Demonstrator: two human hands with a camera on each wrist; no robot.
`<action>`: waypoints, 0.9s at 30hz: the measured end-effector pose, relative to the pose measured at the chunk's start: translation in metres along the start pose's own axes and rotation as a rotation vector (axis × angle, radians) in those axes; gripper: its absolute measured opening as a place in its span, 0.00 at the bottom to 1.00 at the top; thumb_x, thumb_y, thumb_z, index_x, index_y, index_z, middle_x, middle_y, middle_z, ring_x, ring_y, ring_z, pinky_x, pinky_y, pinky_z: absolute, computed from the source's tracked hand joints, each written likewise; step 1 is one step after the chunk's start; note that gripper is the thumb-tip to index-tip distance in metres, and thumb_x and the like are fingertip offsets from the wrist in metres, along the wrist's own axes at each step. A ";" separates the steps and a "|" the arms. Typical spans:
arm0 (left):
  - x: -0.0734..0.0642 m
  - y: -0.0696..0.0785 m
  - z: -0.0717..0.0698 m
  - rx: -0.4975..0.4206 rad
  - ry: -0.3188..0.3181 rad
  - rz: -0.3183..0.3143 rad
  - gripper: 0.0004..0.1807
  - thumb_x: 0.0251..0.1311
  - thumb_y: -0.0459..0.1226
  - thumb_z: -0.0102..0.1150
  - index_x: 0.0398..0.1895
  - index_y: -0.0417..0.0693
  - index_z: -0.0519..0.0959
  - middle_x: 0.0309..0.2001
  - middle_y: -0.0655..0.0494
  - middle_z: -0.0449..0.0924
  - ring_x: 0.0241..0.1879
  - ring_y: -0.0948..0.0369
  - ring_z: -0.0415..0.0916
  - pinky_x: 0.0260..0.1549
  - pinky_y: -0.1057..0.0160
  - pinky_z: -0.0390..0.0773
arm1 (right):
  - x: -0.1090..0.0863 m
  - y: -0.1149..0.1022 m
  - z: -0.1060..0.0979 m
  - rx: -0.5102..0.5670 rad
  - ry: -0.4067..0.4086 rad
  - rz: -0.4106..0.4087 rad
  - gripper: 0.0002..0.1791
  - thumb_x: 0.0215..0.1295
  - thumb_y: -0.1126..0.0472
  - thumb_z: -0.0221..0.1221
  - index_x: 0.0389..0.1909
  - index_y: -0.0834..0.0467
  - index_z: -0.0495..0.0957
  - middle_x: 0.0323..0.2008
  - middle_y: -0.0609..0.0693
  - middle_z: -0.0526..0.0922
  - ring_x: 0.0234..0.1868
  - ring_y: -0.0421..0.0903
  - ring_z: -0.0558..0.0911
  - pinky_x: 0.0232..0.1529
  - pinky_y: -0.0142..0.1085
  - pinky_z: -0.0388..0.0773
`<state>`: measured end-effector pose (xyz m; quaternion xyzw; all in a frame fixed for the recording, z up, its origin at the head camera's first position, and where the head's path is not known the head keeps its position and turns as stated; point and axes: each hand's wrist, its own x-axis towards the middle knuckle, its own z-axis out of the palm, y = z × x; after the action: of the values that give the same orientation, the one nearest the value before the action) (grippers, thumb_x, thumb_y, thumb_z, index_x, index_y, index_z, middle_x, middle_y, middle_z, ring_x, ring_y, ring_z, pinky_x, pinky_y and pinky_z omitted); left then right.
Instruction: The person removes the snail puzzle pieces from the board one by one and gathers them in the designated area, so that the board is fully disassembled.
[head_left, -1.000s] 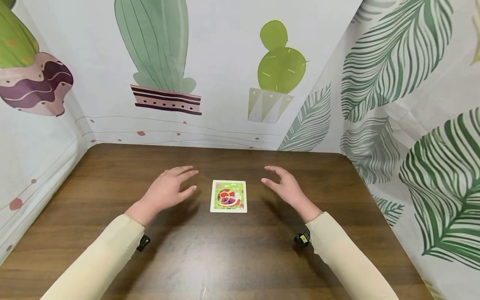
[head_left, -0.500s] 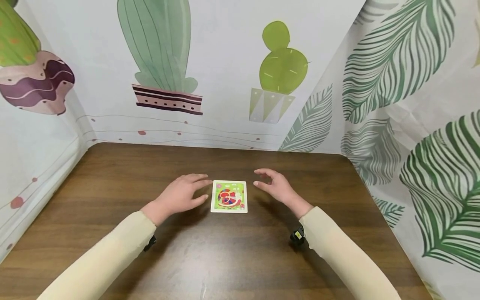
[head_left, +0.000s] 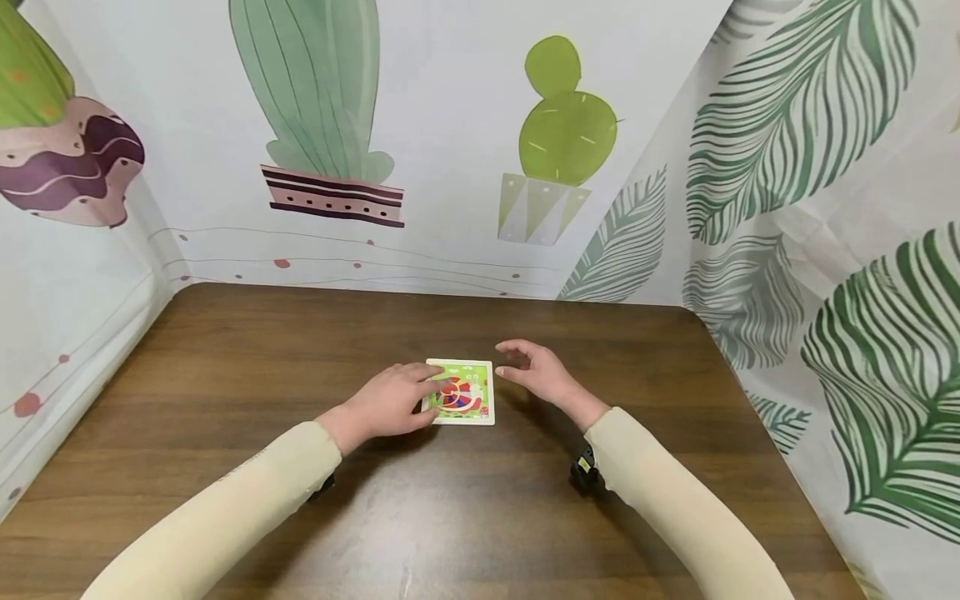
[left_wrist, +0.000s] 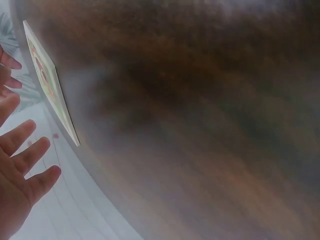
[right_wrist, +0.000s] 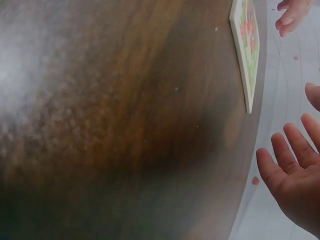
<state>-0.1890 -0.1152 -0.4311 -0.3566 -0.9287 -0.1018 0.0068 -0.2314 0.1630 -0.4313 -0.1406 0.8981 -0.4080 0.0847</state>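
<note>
A flat, square picture puzzle board (head_left: 468,396) with a white border lies on the wooden table, showing a red and blue snail on green. The left hand (head_left: 390,400) reaches in from the left, its fingers spread and overlapping the board's left part in the head view. To the right, the right hand (head_left: 540,372) holds nothing, with loosely bent fingertips close to the board's upper right edge. Both wrist views show the board edge-on; the left fingers (left_wrist: 31,155) and right fingers (right_wrist: 285,155) appear relaxed and apart from it there.
The brown wooden table (head_left: 480,517) reaches back to a white cloth wall (head_left: 450,125) printed with cacti. A leaf-patterned cloth (head_left: 750,292) hangs along the right side. Each forearm wears a black wrist device, such as the right wrist device (head_left: 585,471).
The left hand has moved right, from beside the board to over its left part. The right hand has come left, nearer the board's right edge. The board stays in place.
</note>
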 end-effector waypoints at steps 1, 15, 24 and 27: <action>0.001 0.001 0.001 -0.001 -0.001 0.005 0.24 0.66 0.45 0.61 0.63 0.51 0.81 0.67 0.44 0.78 0.67 0.44 0.76 0.63 0.38 0.76 | 0.000 0.001 0.001 -0.002 -0.005 0.002 0.24 0.69 0.60 0.64 0.64 0.63 0.77 0.65 0.62 0.80 0.65 0.60 0.79 0.64 0.54 0.77; 0.015 0.008 0.011 -0.035 -0.129 0.006 0.28 0.68 0.50 0.59 0.69 0.55 0.76 0.73 0.47 0.72 0.74 0.44 0.68 0.69 0.34 0.69 | 0.013 0.000 0.010 -0.099 -0.105 -0.016 0.21 0.68 0.59 0.64 0.60 0.60 0.80 0.61 0.60 0.83 0.64 0.60 0.79 0.67 0.55 0.75; 0.021 0.011 0.011 -0.026 -0.161 0.011 0.28 0.67 0.51 0.60 0.69 0.54 0.77 0.74 0.46 0.71 0.74 0.43 0.67 0.67 0.31 0.68 | 0.017 0.000 0.016 -0.114 -0.145 0.008 0.21 0.68 0.59 0.65 0.59 0.61 0.80 0.58 0.59 0.84 0.63 0.57 0.79 0.68 0.53 0.74; 0.023 0.011 0.011 -0.016 -0.158 0.023 0.28 0.67 0.51 0.61 0.68 0.54 0.77 0.73 0.46 0.72 0.74 0.44 0.68 0.66 0.32 0.70 | 0.018 0.000 0.016 -0.115 -0.149 0.015 0.20 0.68 0.59 0.65 0.59 0.61 0.80 0.58 0.59 0.84 0.62 0.56 0.80 0.67 0.52 0.75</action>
<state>-0.1983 -0.0903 -0.4377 -0.3741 -0.9214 -0.0807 -0.0680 -0.2440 0.1454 -0.4425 -0.1685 0.9122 -0.3437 0.1462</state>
